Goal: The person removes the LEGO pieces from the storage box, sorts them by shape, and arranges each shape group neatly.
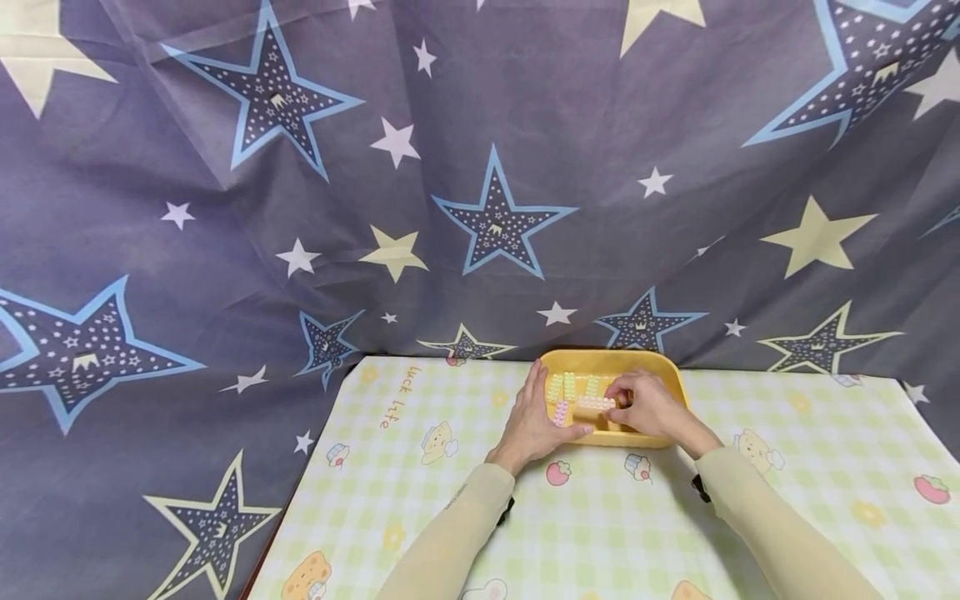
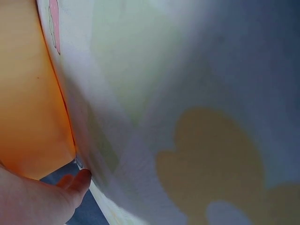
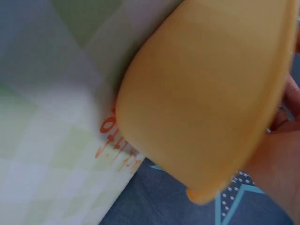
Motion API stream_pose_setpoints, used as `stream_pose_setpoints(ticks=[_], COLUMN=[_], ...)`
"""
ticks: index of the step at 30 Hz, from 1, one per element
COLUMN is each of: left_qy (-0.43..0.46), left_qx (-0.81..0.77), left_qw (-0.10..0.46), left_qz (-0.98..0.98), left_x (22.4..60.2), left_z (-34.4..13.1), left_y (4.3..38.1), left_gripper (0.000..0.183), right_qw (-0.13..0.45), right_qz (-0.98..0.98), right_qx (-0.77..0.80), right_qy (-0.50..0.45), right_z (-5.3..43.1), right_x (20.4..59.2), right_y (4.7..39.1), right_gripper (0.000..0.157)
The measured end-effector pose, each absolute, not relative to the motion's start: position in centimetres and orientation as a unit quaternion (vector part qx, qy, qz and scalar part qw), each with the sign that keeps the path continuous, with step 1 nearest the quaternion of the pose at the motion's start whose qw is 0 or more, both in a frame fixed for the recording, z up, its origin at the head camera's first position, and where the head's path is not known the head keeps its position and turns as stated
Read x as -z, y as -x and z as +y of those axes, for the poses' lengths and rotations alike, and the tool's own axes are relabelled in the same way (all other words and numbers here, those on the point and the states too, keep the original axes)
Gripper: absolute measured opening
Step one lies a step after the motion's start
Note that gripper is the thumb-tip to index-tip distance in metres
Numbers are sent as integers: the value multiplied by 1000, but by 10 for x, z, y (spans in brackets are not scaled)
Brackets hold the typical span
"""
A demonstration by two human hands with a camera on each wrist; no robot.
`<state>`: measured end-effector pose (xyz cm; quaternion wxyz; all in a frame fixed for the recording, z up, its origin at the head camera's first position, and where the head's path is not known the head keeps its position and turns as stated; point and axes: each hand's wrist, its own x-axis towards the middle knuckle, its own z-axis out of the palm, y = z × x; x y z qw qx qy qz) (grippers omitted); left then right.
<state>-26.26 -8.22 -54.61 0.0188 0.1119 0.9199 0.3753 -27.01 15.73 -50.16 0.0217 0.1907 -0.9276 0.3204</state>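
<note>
A shallow yellow tray (image 1: 607,360) with rounded corners stands at the back of the table. My left hand (image 1: 531,421) holds its near left corner, fingers along the left side and thumb over the front rim. In the tray my right hand (image 1: 647,404) pinches the right end of a pale pink studded building block (image 1: 595,402). A pink block (image 1: 561,412) lies to the left, and several green-yellow blocks (image 1: 569,386) are behind it. In the right wrist view, the tray's outer wall (image 3: 201,89) hides the right fingertips. The left fingers (image 2: 77,185) show near the tray's end.
A green-and-white checked cloth (image 1: 420,500) with cartoon prints covers the table. Behind the tray and along the left hangs a dark curtain (image 1: 570,275) with stars, close to the tray's back rim.
</note>
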Motion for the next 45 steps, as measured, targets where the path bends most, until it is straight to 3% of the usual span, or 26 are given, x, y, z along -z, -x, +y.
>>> stream_pose_setpoints(ticks=[12, 24, 45], left_qy=[-118, -127, -118], left_qx=[-378, -368, -366], left_qw=[27, 79, 92], left_qz=[918, 918, 919], left_x=[543, 534, 528], left_z=[-85, -88, -90], left_y=[262, 266, 265], left_gripper=[131, 132, 131], right_qw=[-18, -54, -81], right_qz=[-930, -924, -963], right_qx=[-347, -367, -257], right_qy=[-121, -97, -25], right_z=[161, 132, 65], right_x=[474, 465, 510], right_y=[220, 159, 169], right_gripper=[16, 20, 30])
